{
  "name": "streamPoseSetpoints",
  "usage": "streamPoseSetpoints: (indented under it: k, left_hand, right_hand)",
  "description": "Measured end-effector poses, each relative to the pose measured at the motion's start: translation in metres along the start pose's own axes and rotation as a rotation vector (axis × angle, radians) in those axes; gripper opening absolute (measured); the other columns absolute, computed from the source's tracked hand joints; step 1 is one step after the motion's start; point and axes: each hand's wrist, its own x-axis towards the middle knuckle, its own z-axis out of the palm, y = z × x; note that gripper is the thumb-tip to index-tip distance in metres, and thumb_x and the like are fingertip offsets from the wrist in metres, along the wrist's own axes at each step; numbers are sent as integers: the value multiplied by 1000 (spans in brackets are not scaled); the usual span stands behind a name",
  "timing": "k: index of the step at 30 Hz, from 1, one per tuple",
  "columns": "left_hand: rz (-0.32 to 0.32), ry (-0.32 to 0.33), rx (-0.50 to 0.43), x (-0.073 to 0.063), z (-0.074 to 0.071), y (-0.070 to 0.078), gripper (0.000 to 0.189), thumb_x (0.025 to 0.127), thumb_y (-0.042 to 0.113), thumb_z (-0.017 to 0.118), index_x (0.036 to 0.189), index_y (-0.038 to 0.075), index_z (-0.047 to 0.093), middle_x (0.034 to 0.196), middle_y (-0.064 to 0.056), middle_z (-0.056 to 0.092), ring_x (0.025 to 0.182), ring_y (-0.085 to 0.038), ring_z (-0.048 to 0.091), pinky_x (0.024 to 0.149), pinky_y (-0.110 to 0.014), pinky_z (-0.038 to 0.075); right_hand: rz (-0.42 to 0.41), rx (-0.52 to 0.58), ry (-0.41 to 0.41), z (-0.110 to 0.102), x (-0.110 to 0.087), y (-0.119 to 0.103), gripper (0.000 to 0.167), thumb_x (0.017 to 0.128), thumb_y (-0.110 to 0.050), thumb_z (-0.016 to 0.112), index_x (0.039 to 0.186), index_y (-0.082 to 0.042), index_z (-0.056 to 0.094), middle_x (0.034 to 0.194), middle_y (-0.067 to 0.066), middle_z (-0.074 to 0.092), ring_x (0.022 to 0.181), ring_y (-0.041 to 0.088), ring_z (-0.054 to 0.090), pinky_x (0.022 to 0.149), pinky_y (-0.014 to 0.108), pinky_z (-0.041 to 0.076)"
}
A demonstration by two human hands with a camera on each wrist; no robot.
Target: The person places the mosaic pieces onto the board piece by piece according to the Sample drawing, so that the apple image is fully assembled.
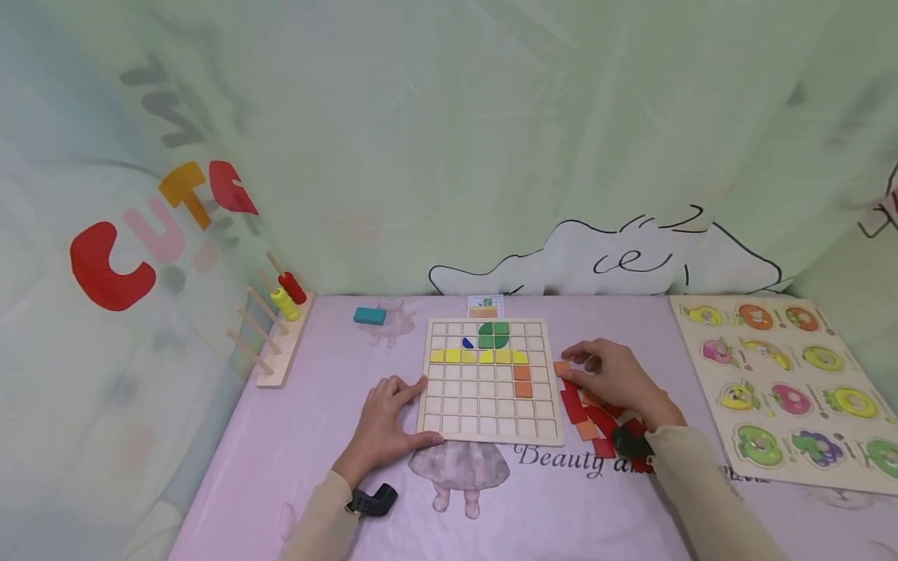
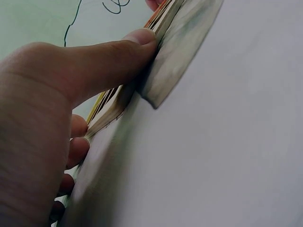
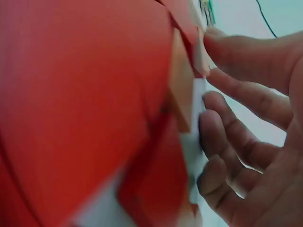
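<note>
A wooden grid board [image 1: 441,405] lies in the middle of the table, with green, blue, yellow and orange pieces in its squares. My left hand [image 1: 382,425] rests at its near left corner, thumb [image 2: 118,56] along the near edge and index finger against the left edge. Beside the board's right edge, my right hand [image 1: 617,378] pinches an orange square tile [image 1: 561,368] between thumb and index finger. Under and beside that hand is a loose heap of red tiles [image 1: 573,408] and orange tiles [image 1: 586,430], partly hidden by the wrist.
Touching the board's far edge is a small pattern card [image 1: 486,305]. A teal block [image 1: 369,315] lies to the left, near a wooden peg stand [image 1: 277,378] with yellow and red beads. At the far right lies a fruit puzzle board [image 1: 708,374].
</note>
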Motion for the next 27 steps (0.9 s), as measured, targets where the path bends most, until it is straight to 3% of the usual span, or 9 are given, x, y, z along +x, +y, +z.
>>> streamPoseSetpoints:
  k: [10,18,27]
  left_hand:
    - [0,1,-10,0,-1,0,97,68,54,96,150,14,62,98,6,49,92,-10,40,84,-32,34]
    - [-5,-9,-5,0,-1,0,98,68,55,96,151,15,62,99,6,49,93,-11,40,84,-32,35]
    - [6,3,4,-1,0,0,97,69,55,96,150,15,62,98,6,49,92,-10,39,84,-31,34]
  right_hand:
    - [8,17,36,2,3,-5,30,93,-27,83,108,-6,68,97,9,70,88,22,62,74,31,54]
    - [0,152,108,5,1,-11,41,98,-33,75,133,-13,67,103,10,68,94,25,60,71,29,54]
    - [-25,254,64,28,9,-32,38,93,-31,84,123,-11,73,99,5,77,93,22,67,73,28,53]
